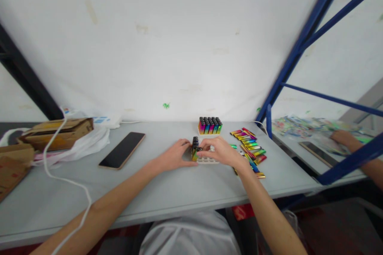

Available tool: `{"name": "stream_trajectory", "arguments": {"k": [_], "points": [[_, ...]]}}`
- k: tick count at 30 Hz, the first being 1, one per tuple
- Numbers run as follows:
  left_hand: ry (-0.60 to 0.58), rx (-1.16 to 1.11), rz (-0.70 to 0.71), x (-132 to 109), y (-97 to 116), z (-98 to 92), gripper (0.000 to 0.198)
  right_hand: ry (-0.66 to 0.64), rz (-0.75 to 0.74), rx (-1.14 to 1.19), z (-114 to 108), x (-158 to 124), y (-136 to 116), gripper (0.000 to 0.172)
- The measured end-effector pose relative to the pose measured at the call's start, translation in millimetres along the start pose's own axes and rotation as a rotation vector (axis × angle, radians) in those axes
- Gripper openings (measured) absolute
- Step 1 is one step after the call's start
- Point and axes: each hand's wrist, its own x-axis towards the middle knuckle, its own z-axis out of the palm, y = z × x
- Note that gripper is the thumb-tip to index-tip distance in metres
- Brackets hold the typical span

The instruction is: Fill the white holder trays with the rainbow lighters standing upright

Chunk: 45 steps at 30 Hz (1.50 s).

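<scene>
A small white tray with round holes [208, 160] sits on the table in front of me, with a row of black-topped lighters [195, 143] upright at its left end. My left hand [176, 154] grips that end, thumb at the near corner and fingers behind. Over the tray, my right hand [220, 150] is closed with its fingertips at a lighter [199, 150] beside the row; the fingers partly hide it. Behind stands a full block of rainbow-coloured lighters [210, 126]. Several shiny loose lighters [251, 147] lie in a pile right of my right hand.
A smartphone [122, 150] lies left on the table. Cardboard boxes [56, 133] and a plastic bag [77, 147] stand further left, with a white cable [68, 181] hanging in front. Blue metal frame bars [295, 53] rise at right; beyond them shows another person's hand [344, 138].
</scene>
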Motion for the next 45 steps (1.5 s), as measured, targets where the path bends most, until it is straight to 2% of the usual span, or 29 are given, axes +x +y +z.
{"name": "stream_trajectory", "arguments": {"k": [6, 12, 17, 21, 23, 27, 29, 31, 34, 40, 45], "points": [[-0.003, -0.026, 0.007, 0, 0, -0.6, 0.065, -0.031, 0.016, 0.005, 12, 5, 10, 0.036], [-0.001, -0.014, 0.006, -1, 0, -1.3, 0.064, -0.005, 0.088, -0.178, 14, 7, 7, 0.037], [-0.003, -0.010, -0.011, 0, -2, 0.1, 0.069, -0.071, 0.117, -0.087, -14, -4, 26, 0.027], [-0.012, -0.024, -0.016, 0, -1, -0.7, 0.070, 0.062, 0.274, -0.299, -47, -21, 54, 0.013], [-0.014, -0.029, -0.025, 0, 0, -1.6, 0.070, 0.083, 0.371, -0.421, -58, -28, 69, 0.011], [-0.010, -0.038, -0.028, 0, 2, -3.2, 0.070, 0.028, 0.526, -0.530, -64, -35, 95, 0.022], [-0.011, -0.038, -0.029, 0, 2, -3.5, 0.069, -0.003, 0.529, -0.522, -62, -35, 102, 0.017], [-0.010, -0.035, -0.031, 0, 2, -3.4, 0.068, 0.039, 0.474, -0.504, -60, -34, 104, 0.012], [0.004, -0.035, -0.027, 0, 1, -3.1, 0.067, 0.175, 0.350, -0.378, -57, -31, 98, 0.015], [-0.004, -0.024, -0.026, 0, 1, -3.0, 0.069, 0.332, 0.216, 0.215, -43, -17, 65, 0.042], [0.004, -0.020, -0.010, 1, 0, -1.2, 0.069, 0.498, 0.205, 0.554, -22, 1, 42, 0.048]]}}
